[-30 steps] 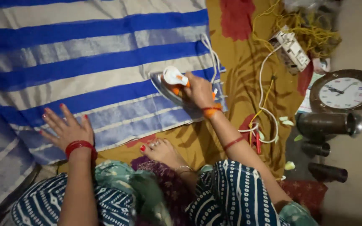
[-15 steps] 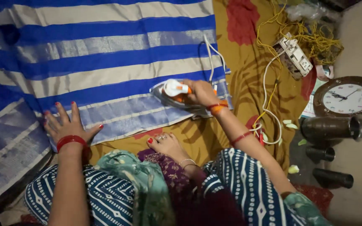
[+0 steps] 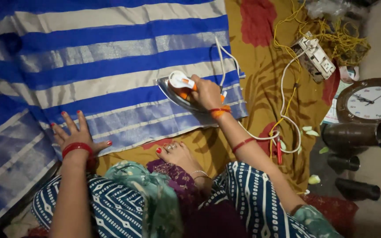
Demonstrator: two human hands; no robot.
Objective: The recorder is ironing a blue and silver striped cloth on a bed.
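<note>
— Bright or dim?
— Dim overall, warm indoor light. Brightest on the striped cloth (image 3: 111, 66) at centre, fading toward the corners.
— From where?
— Seemingly from above and a little left, judging by shadows thrown right and down: dark stripes of shade across the mustard sheet (image 3: 261, 79) beside the right hand (image 3: 206, 92).
— Glare?
— A small highlight on the iron (image 3: 177, 88), a sheen on the silvery bands, a glint on the metal flask (image 3: 358, 135).
— Sharpness?
— Fairly crisp mid-frame; softer and murky at lower right, nearly black there. Slight grain in the dark parts.
— Distortion?
— Mild bowing of the stripes near the left edge.
</note>
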